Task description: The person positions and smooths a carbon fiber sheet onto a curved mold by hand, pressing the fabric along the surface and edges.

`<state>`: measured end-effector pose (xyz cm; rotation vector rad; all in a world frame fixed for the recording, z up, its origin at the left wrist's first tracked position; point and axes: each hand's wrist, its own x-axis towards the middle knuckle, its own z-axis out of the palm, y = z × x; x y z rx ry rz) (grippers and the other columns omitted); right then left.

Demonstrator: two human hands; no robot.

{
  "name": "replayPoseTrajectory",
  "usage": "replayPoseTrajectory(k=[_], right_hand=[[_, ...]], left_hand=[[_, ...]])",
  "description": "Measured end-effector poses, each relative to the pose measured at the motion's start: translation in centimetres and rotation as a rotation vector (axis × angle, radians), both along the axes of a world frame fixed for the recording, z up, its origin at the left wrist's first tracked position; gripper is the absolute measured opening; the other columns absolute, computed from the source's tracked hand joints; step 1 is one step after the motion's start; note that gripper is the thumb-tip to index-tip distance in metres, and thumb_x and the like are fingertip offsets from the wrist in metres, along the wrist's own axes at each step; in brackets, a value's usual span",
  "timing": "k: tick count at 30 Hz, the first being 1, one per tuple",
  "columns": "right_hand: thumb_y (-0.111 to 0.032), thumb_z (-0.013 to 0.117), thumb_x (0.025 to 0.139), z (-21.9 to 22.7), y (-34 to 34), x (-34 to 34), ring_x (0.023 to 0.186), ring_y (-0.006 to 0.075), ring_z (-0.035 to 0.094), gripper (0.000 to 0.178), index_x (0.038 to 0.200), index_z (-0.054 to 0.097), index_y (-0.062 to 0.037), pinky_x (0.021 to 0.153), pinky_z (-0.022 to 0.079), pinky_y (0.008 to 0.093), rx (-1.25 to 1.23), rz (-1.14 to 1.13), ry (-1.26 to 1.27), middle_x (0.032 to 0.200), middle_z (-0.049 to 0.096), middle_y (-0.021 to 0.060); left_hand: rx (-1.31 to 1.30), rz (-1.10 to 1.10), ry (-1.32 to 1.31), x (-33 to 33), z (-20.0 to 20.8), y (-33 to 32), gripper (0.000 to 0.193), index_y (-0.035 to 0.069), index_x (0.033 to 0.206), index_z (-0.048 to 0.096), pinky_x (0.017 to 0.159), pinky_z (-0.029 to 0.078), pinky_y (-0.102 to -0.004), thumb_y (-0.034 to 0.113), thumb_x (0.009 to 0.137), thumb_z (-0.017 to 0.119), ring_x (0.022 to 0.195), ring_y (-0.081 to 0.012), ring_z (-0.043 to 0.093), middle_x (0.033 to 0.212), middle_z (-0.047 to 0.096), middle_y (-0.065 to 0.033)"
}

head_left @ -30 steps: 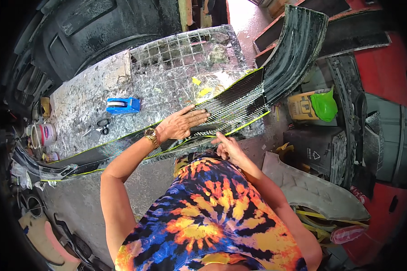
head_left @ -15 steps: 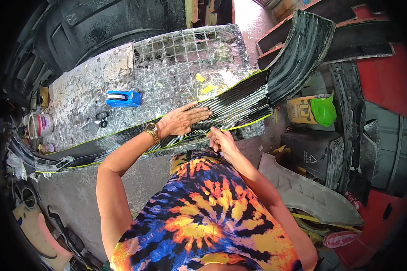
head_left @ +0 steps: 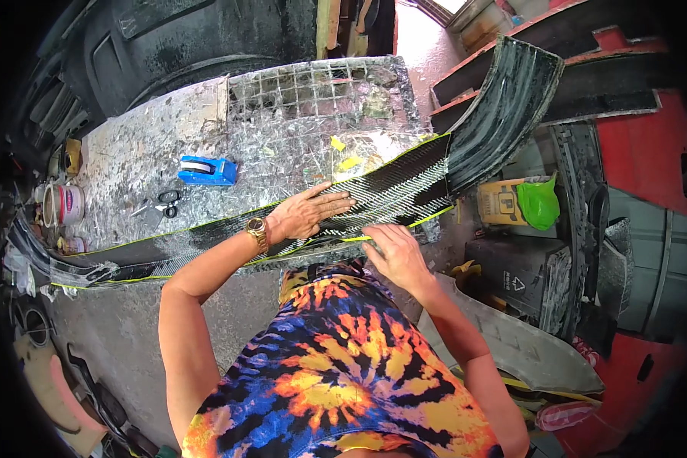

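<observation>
A long strip of black carbon fibre cloth (head_left: 389,182) with yellow-green edges lies along a long, curved black mould (head_left: 507,107) on the workbench. My left hand (head_left: 307,214), a gold watch on its wrist, rests flat on the cloth with fingers stretched to the right. Close to the strip's near edge is my right hand (head_left: 395,252), its fingers extended and a little bent over the yellow-green border. I see nothing held in either hand. The near border bows slightly between the two hands.
On the worn workbench (head_left: 267,164) stand a blue tape dispenser (head_left: 208,170), black-handled scissors (head_left: 162,206), yellow scraps (head_left: 349,163) and a white-and-red tub (head_left: 70,204). To the right are a cardboard box (head_left: 500,202), a green bag (head_left: 538,202) and a grey curved panel (head_left: 504,332).
My right hand has uncurled from a pinch at the near edge and moved slightly right, fingers now extended. My left hand stays flat on the cloth. The whole view has shifted a little.
</observation>
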<state>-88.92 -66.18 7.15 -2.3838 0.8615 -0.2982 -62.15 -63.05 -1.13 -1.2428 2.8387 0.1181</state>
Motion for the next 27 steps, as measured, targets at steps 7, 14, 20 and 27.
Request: replayPoseTrajectory(k=[7,14,20,27], right_hand=[[-0.029,0.063,0.092,-2.8,-3.1,1.3,0.132,0.0287,0.048,0.049,0.131,0.055,-0.0004,0.115,0.031,0.0473,-0.265,0.323,0.197,0.135,0.058,0.0146],[-0.03,0.062,0.093,-4.0,-3.3,2.7,0.129,0.0288,0.05,0.049,0.131,0.054,-0.0003,0.115,0.033,0.0447,-0.208,0.428,0.161,0.134,0.058,0.016],[-0.032,0.059,0.096,-4.6,-3.2,3.5,0.13,0.0298,0.05,0.051,0.134,0.052,-0.0002,0.115,0.033,0.044,-0.199,0.496,0.214,0.137,0.056,0.017],[-0.033,0.058,0.096,-5.3,-3.7,3.4,0.13,0.0288,0.05,0.05,0.134,0.053,-0.0001,0.114,0.035,0.0426,-0.195,0.511,0.199,0.138,0.056,0.0161]], left_hand=[[-0.193,0.008,-0.049,-0.3,1.1,1.2,0.077,0.006,0.155,0.027,0.125,0.014,-0.0405,0.023,0.086,0.055,0.151,-0.0203,0.022,0.163,0.025,-0.0072],[0.273,0.423,0.538,-1.7,-0.6,7.2,0.062,0.0,0.147,0.037,0.12,0.027,-0.0439,0.041,0.102,0.043,0.141,-0.0319,0.039,0.152,0.041,-0.0196],[0.286,0.498,0.597,-2.5,-1.8,7.8,0.07,0.001,0.151,0.033,0.122,0.023,-0.0444,0.049,0.101,0.04,0.144,-0.0322,0.035,0.154,0.038,-0.02],[0.37,0.52,0.648,-2.3,-1.0,7.7,0.071,0.001,0.151,0.034,0.122,0.022,-0.0458,0.048,0.099,0.045,0.145,-0.0319,0.033,0.155,0.036,-0.0191]])
